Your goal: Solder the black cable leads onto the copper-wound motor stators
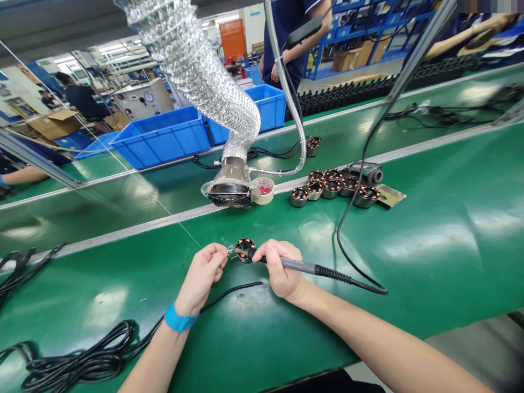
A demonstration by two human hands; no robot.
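Note:
My right hand [283,267] is closed round the grey handle of a soldering iron [301,265], its tip pointing left over a motor stator [245,244] wound with copper. The stator lies on the green bench between my hands. At its left side my left hand [207,267], wearing a blue wristband [179,317], pinches thin wire ends [231,250] close to the iron's tip. Whether the tip touches the wires is too small to tell. A black cable [233,287] with a stripped end lies on the bench just below my hands.
A fume extractor hood [232,183] on a foil duct [204,71] hangs ahead, beside a tape roll [264,191]. Several stators [331,188] stand to the right. Coiled black cable [94,355] lies front left. Blue bins [164,139] and people are beyond.

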